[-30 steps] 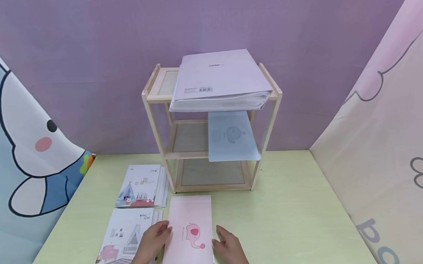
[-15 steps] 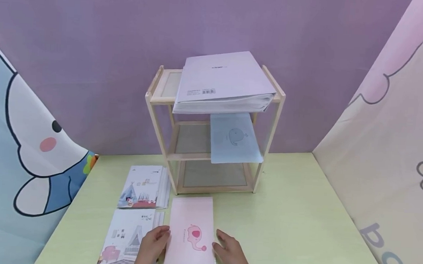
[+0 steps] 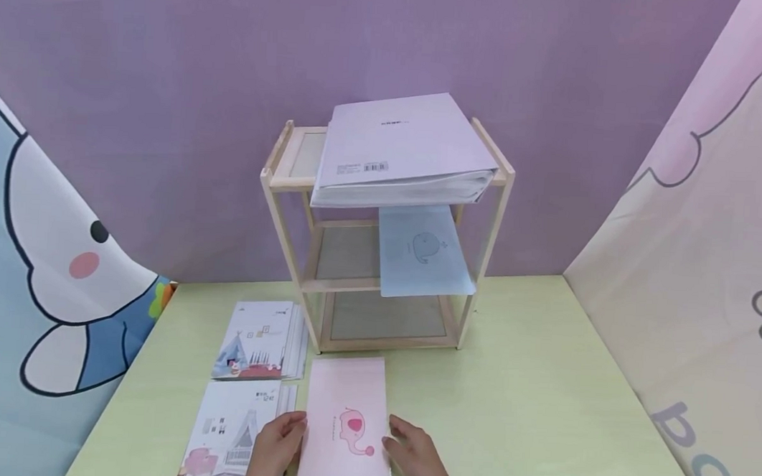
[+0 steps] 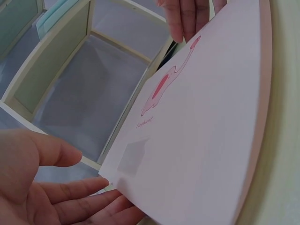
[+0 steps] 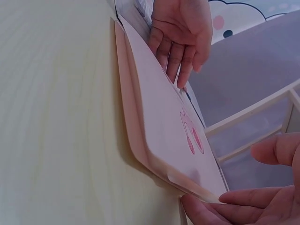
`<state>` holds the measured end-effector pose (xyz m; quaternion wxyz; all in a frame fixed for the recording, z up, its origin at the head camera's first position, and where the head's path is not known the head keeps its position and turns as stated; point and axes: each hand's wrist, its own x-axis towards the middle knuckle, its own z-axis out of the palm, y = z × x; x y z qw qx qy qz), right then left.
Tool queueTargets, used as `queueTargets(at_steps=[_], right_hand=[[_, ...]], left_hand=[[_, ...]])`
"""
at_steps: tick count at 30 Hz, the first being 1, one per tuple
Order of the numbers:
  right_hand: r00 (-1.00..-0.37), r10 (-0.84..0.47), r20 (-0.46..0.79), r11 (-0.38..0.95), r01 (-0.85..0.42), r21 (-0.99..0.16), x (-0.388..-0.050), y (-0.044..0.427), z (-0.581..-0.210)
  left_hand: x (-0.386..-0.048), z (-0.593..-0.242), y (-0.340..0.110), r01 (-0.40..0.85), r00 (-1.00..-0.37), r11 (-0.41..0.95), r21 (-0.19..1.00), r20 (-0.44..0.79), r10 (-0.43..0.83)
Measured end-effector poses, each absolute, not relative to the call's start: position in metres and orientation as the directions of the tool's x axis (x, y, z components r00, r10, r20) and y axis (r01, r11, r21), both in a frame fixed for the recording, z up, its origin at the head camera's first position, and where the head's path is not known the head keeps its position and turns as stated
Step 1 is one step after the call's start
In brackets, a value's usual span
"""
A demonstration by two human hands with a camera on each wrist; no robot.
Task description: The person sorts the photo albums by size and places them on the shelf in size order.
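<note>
A pink notebook (image 3: 346, 401) with an elephant drawing lies on the table, its long side pointing away from me. In the right wrist view, its pink edge (image 5: 133, 98) shows more than one layer, as of notebooks stacked together. My left hand (image 3: 276, 444) touches its left side with extended fingers, the thumb raised clear of the cover in the left wrist view. Along the opposite side, my right hand (image 3: 415, 452) rests its fingertips against the edge. Its thumb (image 5: 274, 150) also stands off the cover. The near end of the notebook is cut off in the head view.
Behind the notebook stands a wooden shelf (image 3: 310, 284). A pile of large white books (image 3: 405, 142) lies on its top, and a blue notebook (image 3: 425, 255) juts from the middle level. To the left lie two piles of illustrated booklets (image 3: 256, 339) on the green table (image 3: 528, 389).
The view has shifted slightly. Both hands stay at the sides of the pink notebook, which keeps nearly the same place before the shelf.
</note>
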<state>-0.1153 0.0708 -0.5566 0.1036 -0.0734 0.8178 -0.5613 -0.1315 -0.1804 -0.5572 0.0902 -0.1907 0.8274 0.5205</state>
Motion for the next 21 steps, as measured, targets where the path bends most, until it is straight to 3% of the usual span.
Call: queueTargets(at_steps=[9,21], right_hand=[[-0.960,-0.253,-0.121,0.298,0.041,-0.954,-0.1170,0.0684,-0.5573],[-0.952,-0.276,-0.130,0.199,0.075,-0.977,-0.1147,0.0679,-0.5570]], left_hand=[[-0.1348,-0.5572,-0.1795,-0.459,-0.887,0.348,0.818,-0.396,-0.240],[-0.1277,-0.5564,-0.1817,-0.425,-0.902,0.280,0.861,-0.375,-0.215]])
